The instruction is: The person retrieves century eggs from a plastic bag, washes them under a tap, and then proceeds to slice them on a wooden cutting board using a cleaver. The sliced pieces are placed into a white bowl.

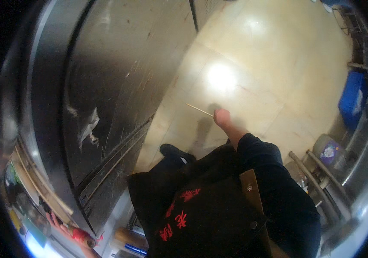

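Note:
My right hand (222, 117) is closed around one end of a thin wooden stick (199, 109), which points left above the pale floor. At the lower left rim, my left hand (59, 225) reaches out, with a red band (80, 236) around the wrist. Its fingers are at a dark object (45, 205) beside long pale strips (43, 185) along a counter edge. Blur and distortion hide whether these fingers grip it. A black apron (203, 213) with red writing covers my front.
Scuffed stainless-steel panels (119, 64) stand on the left, beside a tiled floor (267, 64). A blue plastic bin (351, 100), a clear jug (329, 150) with a purple label and metal rails (316, 180) line the right. A lidded container (129, 240) is low at the bottom.

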`<state>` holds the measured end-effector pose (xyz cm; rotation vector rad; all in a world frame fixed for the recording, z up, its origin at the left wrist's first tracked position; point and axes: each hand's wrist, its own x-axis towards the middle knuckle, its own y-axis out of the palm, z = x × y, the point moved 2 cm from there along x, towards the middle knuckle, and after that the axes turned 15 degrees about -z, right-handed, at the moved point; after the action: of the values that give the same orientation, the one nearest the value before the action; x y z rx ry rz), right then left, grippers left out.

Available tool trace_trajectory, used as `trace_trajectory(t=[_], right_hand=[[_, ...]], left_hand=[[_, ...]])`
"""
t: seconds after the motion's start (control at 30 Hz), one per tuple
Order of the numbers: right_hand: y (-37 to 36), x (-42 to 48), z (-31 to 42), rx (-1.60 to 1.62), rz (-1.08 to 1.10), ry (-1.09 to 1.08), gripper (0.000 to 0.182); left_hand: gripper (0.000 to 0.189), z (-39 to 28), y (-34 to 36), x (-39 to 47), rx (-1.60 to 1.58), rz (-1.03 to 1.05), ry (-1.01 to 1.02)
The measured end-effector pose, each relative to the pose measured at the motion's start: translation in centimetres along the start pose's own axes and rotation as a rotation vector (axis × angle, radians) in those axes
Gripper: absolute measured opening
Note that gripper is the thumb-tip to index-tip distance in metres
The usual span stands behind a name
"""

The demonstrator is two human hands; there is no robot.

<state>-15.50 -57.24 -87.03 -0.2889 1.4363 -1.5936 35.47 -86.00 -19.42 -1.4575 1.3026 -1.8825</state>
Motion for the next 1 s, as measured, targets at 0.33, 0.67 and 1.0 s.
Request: trace_trajectory(t=[0.33, 0.67, 1.0], right_hand=[[10.4, 2.2, -0.3, -0.116, 0.083, -0.166, 0.01], [-6.0, -3.9, 8.3, 0.676, -0.044, 0.056, 0.019], [-50.3, -20.2, 22.0, 0.557, -0.167, -0.523, 0.01]], left_hand=[[0.072, -2.6, 2.1, 0.3, 0.006, -0.044, -0.024], [0.06, 1.6, -1.0, -0.9, -0.018, 0.006, -0.077], [0.048, -1.9, -1.0, -1.1, -0.139, 0.018, -0.197]])
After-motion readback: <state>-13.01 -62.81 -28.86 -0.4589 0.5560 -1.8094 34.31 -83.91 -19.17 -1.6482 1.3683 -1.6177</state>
